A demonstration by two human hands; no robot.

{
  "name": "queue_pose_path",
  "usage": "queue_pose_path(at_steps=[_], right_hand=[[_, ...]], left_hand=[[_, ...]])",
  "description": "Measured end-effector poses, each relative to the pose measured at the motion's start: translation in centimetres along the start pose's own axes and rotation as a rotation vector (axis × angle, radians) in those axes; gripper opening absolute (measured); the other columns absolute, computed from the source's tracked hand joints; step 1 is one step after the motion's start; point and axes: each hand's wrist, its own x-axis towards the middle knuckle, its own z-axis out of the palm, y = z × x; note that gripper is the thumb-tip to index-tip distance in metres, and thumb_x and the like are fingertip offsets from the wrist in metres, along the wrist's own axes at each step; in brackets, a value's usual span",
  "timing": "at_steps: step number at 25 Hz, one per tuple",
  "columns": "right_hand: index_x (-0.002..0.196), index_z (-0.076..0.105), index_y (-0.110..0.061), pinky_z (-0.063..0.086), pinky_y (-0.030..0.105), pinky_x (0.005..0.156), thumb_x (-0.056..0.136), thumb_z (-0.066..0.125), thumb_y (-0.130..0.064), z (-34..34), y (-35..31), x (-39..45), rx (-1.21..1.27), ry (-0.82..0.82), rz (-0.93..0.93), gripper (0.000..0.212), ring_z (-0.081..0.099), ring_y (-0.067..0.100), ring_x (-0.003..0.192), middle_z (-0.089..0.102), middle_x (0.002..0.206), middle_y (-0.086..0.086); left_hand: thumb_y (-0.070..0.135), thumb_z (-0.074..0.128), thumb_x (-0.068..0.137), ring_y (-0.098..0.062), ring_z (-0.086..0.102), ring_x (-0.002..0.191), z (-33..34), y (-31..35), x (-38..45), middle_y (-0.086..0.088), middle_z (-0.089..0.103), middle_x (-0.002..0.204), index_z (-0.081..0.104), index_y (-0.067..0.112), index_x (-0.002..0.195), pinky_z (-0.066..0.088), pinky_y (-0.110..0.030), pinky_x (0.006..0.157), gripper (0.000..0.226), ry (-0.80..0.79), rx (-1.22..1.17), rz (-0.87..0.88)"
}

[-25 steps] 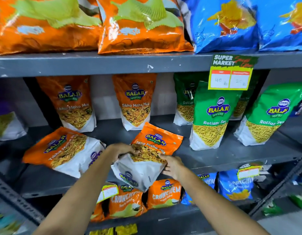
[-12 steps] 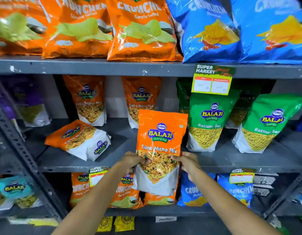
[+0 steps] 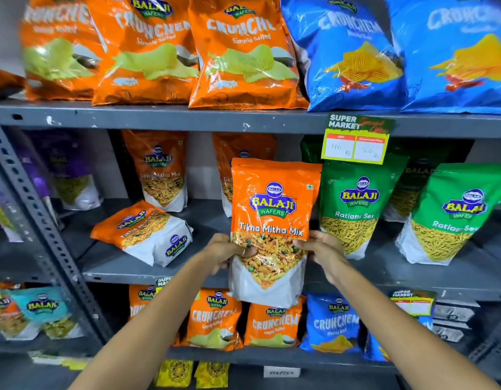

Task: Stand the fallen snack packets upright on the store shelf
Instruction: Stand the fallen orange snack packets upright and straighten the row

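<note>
I've got the orange Tikha Mitha Mix pkt (image 3: 273, 229) upright at frame centre, my left hand (image 3: 225, 253) gripping its left edge & my right hand (image 3: 326, 253) gripping the right edge. Its bottom hangs below the front lip of the middle shelf (image 3: 125, 275). Another orange pkt (image 3: 143, 232) lies flat on that shelf, centre-left, w/ bare shelf betw. the two. Green Ratlami Sev pkt (image 3: 356, 209) stands just beside my pkt's right edge.
</note>
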Motion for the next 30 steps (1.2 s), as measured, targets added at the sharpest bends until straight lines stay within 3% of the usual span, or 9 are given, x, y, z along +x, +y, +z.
queue_pose_path(at_steps=[3,6,10,11,14,16,22,28,30], right_hand=[[0.077,0.063,-0.018,0.042,0.024,0.062,0.069,0.074,0.001,1.2,0.7,1.4,-0.019,0.008,0.005,0.024,0.061,0.011,0.075,0.068,0.089,0.006],[0.079,0.061,-0.015,0.045,0.025,0.062,0.069,0.073,0.005,2.5,1.3,3.2,-0.057,0.025,-0.010,0.026,0.061,0.013,0.074,0.067,0.093,0.012],[0.092,0.061,-0.007,0.051,0.039,0.082,0.069,0.074,0.003,4.2,0.8,6.5,-0.102,0.054,-0.060,0.028,0.062,0.027,0.092,0.066,0.103,0.021],[0.096,0.060,-0.006,0.051,0.041,0.086,0.069,0.074,0.003,4.6,0.7,7.2,-0.106,0.065,-0.072,0.032,0.061,0.028,0.094,0.066,0.105,0.021],[0.100,0.057,-0.003,0.050,0.044,0.090,0.069,0.073,0.006,5.9,0.5,9.1,-0.097,0.108,-0.100,0.036,0.061,0.030,0.097,0.065,0.109,0.022],[0.108,0.055,0.002,0.050,0.046,0.092,0.071,0.071,0.008,6.5,0.7,10.2,-0.086,0.144,-0.106,0.040,0.061,0.030,0.098,0.064,0.112,0.023],[0.113,0.054,-0.002,0.048,0.047,0.095,0.075,0.068,0.005,6.9,1.4,11.6,-0.086,0.192,-0.065,0.042,0.061,0.030,0.103,0.065,0.117,0.021],[0.121,0.054,-0.003,0.046,0.039,0.097,0.079,0.065,0.001,6.7,0.9,10.1,-0.141,0.292,-0.104,0.044,0.058,0.027,0.110,0.061,0.125,0.018],[0.116,0.057,-0.003,0.046,0.034,0.091,0.079,0.065,-0.001,6.5,0.8,8.9,-0.160,0.334,-0.140,0.037,0.060,0.026,0.107,0.062,0.122,0.017]], left_hand=[[0.002,0.077,0.071,-0.024,0.064,0.086,-0.5,-0.2,1.1,-0.014,0.069,0.096,0.064,0.003,0.091,0.049,-0.039,0.087,0.024,-0.010,0.019,-0.014],[0.001,0.077,0.070,-0.026,0.064,0.088,-1.1,-0.6,2.7,-0.017,0.070,0.100,0.066,0.007,0.084,0.050,-0.039,0.083,0.018,0.038,0.024,0.011],[0.000,0.075,0.072,-0.015,0.064,0.073,-2.1,-0.1,5.3,-0.015,0.070,0.101,0.067,0.008,0.079,0.053,-0.018,0.053,0.013,0.098,-0.014,0.070],[-0.003,0.074,0.073,-0.017,0.064,0.076,-2.3,0.2,6.0,-0.017,0.070,0.103,0.067,0.004,0.084,0.054,-0.019,0.052,0.015,0.113,-0.028,0.089],[-0.011,0.072,0.070,-0.028,0.062,0.097,-2.7,0.7,8.0,-0.024,0.066,0.116,0.063,-0.008,0.102,0.055,-0.040,0.085,0.034,0.142,-0.073,0.155],[-0.012,0.072,0.070,-0.031,0.062,0.102,-2.7,0.6,9.1,-0.027,0.065,0.117,0.060,-0.011,0.107,0.051,-0.048,0.095,0.039,0.172,-0.071,0.183],[-0.008,0.071,0.073,-0.037,0.059,0.112,-2.1,0.2,10.4,-0.023,0.063,0.122,0.054,-0.005,0.116,0.047,-0.052,0.099,0.046,0.196,-0.082,0.204],[-0.005,0.070,0.075,-0.023,0.058,0.094,-2.2,-0.1,9.6,-0.019,0.066,0.116,0.056,-0.002,0.115,0.049,-0.037,0.087,0.042,0.352,-0.091,0.212],[-0.005,0.069,0.077,-0.022,0.059,0.091,-2.5,0.0,8.6,-0.020,0.067,0.110,0.056,-0.004,0.115,0.051,-0.035,0.085,0.040,0.426,-0.101,0.218]])
